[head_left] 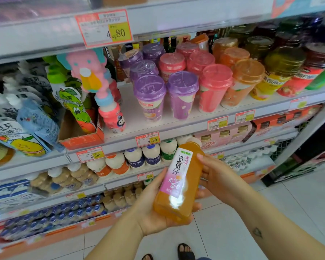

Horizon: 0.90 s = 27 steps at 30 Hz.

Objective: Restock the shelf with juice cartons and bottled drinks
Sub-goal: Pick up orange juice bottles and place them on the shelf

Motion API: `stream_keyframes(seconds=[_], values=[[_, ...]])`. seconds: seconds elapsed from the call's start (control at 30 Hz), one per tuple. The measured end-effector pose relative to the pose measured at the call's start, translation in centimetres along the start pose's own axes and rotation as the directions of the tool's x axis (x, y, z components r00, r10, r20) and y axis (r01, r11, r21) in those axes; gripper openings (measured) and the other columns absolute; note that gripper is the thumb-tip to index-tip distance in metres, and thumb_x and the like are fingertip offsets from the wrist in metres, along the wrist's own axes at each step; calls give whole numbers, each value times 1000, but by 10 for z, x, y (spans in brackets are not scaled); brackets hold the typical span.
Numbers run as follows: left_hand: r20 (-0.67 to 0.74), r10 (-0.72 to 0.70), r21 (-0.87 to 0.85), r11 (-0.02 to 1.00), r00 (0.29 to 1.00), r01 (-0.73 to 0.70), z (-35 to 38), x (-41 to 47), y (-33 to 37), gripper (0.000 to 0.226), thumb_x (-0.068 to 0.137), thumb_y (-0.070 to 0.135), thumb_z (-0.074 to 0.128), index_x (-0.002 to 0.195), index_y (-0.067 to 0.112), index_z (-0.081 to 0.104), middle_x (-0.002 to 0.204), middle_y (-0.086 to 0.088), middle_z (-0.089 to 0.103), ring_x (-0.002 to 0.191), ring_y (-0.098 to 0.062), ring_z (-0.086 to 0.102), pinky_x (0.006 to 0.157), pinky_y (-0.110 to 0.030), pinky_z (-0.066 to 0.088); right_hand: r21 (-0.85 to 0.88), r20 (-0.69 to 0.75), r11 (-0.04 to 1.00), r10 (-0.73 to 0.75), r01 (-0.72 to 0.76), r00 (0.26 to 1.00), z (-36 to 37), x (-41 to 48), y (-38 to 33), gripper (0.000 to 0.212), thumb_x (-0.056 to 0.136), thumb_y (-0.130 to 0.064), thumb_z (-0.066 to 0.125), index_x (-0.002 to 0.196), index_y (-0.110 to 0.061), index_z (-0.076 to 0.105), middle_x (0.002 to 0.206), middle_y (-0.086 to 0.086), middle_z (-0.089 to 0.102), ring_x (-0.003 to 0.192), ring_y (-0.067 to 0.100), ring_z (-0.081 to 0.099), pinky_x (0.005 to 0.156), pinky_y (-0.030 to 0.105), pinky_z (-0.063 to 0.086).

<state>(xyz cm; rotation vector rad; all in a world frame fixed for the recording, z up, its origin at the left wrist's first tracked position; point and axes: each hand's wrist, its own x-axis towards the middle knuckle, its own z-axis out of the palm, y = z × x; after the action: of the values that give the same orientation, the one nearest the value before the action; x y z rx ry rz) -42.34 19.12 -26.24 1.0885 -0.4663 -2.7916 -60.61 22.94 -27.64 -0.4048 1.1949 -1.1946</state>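
Stocked white shelves (130,114), pale tiled floor (293,203); juice bottle (177,184) held in front.

i see bare shelf (129,109) at eleven o'clock from the juice bottle (178,184); pink bottles (113,117) crowd its nine o'clock side, purple cups (150,94) its three o'clock side, upper shelf rail (158,19) at twelve.

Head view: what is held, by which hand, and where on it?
An orange juice bottle: left hand cups its base, right hand holds its upper side.

Single head cam, wide-angle, faces fwd & down, close to shelf unit (176,128), floor (214,241) at btm.
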Motion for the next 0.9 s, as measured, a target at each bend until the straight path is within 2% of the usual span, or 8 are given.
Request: stream_keyframes(seconds=[0.2,0.27,0.37,0.47,0.57,0.63,0.73,0.9], values=[[-122,87,44,996,989,-82,2,0,8,63,78,59,51,104,7,75,108,-20,68,79,-31,69,67,-38,57,-40,-73,999,1,-3,997,7,1,-3,55,75,-37,68,125,-15,59,102,5,72,92,16,66,87,37,49],[-220,222,246,955,950,-166,5,0,14,59,77,60,52,117,20,68,110,-11,71,91,-26,70,79,-42,57,-50,-91,999,-17,12,996,8,0,-6,48,81,-34,65,125,-16,59,101,3,73,95,15,69,85,38,52],[-155,521,692,664,839,-284,14,-3,17,45,90,59,43,134,48,43,122,15,63,107,-8,63,94,-38,52,-60,25,998,10,-8,1000,17,-6,-11,41,88,-36,61,126,-22,59,115,5,70,110,22,64,92,49,53],[-71,606,832,474,792,-288,19,-7,17,38,95,56,34,130,65,25,129,30,45,114,5,48,93,-17,41,-52,124,999,6,0,992,27,-8,-11,48,84,-38,68,128,-25,56,120,8,67,113,28,63,96,56,48],[-45,613,885,390,789,-254,16,-9,13,44,93,62,26,136,60,29,137,28,38,128,1,37,108,-28,33,-74,61,995,-67,71,996,29,-6,-9,64,74,-33,78,130,-19,51,117,12,68,104,31,67,93,56,50],[-50,603,885,396,796,-245,16,-12,16,41,94,59,25,132,57,40,129,27,48,121,2,47,105,-31,40,-56,-52,995,-86,83,995,29,-5,-5,73,66,-26,78,131,-18,46,115,12,68,97,30,70,83,51,56],[-63,596,859,441,801,-260,18,-19,24,23,101,42,33,113,54,49,104,32,58,91,15,59,89,-20,48,30,-117,994,-97,101,988,26,-4,-3,79,66,-20,73,137,-28,39,116,11,67,92,29,71,66,41,57],[-61,596,839,465,801,-282,18,-25,30,25,101,27,41,113,46,52,108,27,63,95,6,62,87,-20,51,297,-84,950,125,-95,989,26,-12,-5,46,87,-23,62,132,-18,52,114,19,68,100,35,68,73,49,58]])
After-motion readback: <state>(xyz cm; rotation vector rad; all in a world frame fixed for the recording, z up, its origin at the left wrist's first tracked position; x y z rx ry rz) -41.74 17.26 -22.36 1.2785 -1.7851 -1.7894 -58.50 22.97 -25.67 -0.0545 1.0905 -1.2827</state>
